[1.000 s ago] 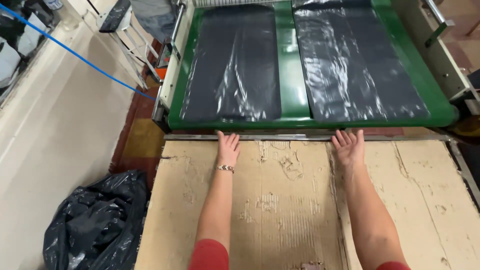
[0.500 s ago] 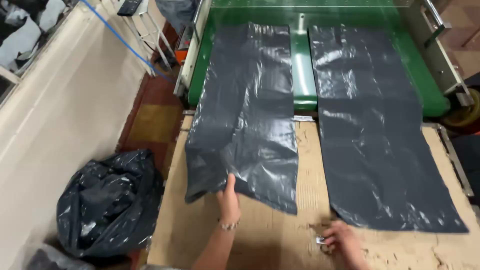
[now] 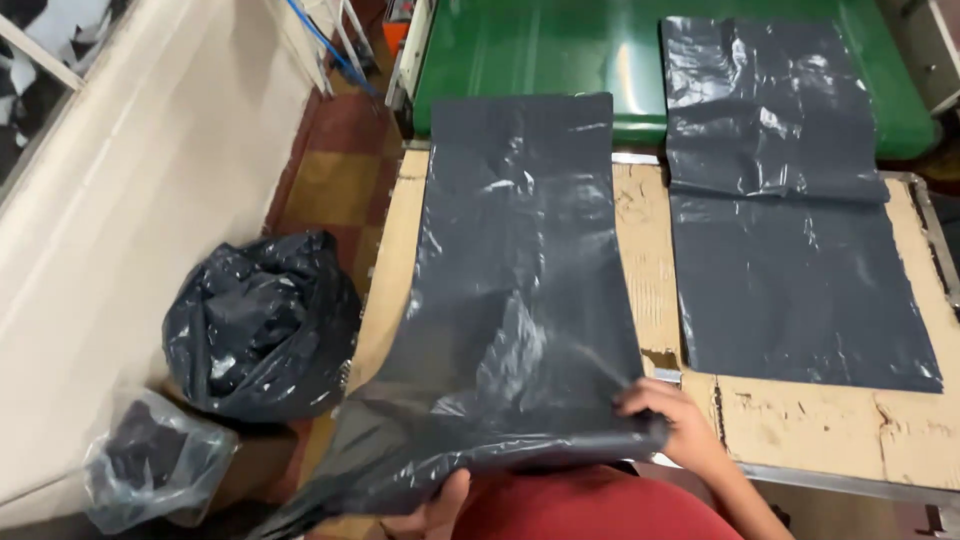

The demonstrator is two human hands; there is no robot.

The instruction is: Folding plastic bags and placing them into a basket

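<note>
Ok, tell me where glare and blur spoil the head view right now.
Head view: soft glare streaks on the near grey plastic sheet and the far sheet, a pale sheen on the green machine bed; the left hand at the bottom edge looks slightly smeared; the right hand and cardboard table read sharp.

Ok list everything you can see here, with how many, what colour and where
plastic sheets: two, dark grey; left one pulled off the table edge, the other lying flat on the right
cardboard table top: one, tan, worn
green machine bed: one, beyond the table
black bag: one, stuffed, on the floor left
clear bag: one, dark contents, floor at bottom left
left hand: under the left sheet's near edge
right hand: gripping that sheet's near right corner
</note>
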